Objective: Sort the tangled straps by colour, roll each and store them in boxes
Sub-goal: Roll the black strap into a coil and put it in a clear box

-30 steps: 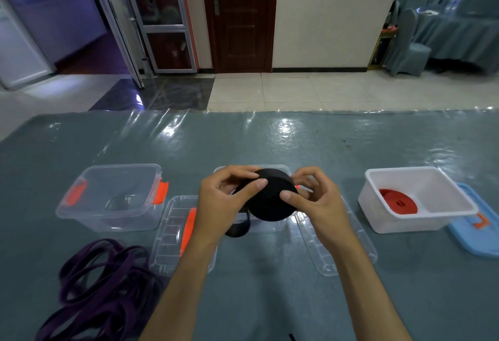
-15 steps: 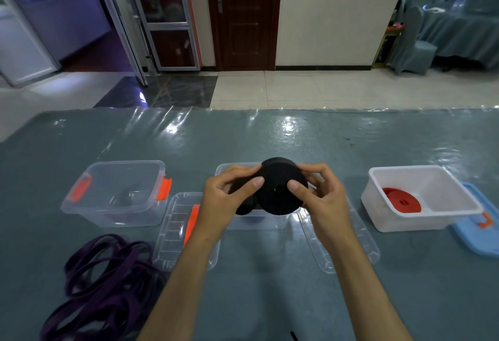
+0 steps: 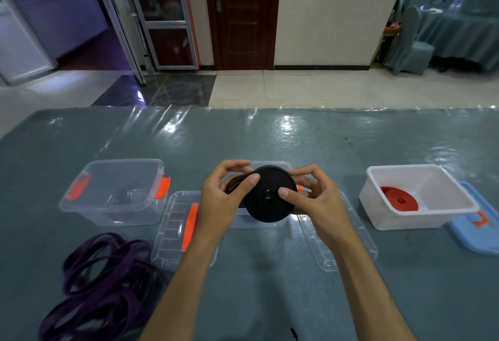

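Note:
Both hands hold a rolled black strap (image 3: 266, 207) upright above the middle clear box (image 3: 280, 165), which they mostly hide. My left hand (image 3: 221, 203) grips the roll's left edge, its thumb on the rim where the loose end wraps. My right hand (image 3: 316, 200) pinches the roll from the right, thumb on its flat face. A tangled purple strap (image 3: 100, 281) lies loose at the front left. A rolled red strap (image 3: 399, 201) lies in the white box (image 3: 459, 205) on the right. The left clear box (image 3: 113, 194) with orange latches holds nothing that I can see.
A clear lid with an orange latch (image 3: 183, 230) lies between the left and middle boxes. Another clear lid (image 3: 340, 243) lies under my right forearm. A blue lid (image 3: 475, 235) sits beside the white box. The table (image 3: 270, 286) has a glossy grey-green cover.
The hanging tail of the black strap has been wound up onto the roll. The roll has turned in my hands and now shows its flat face.

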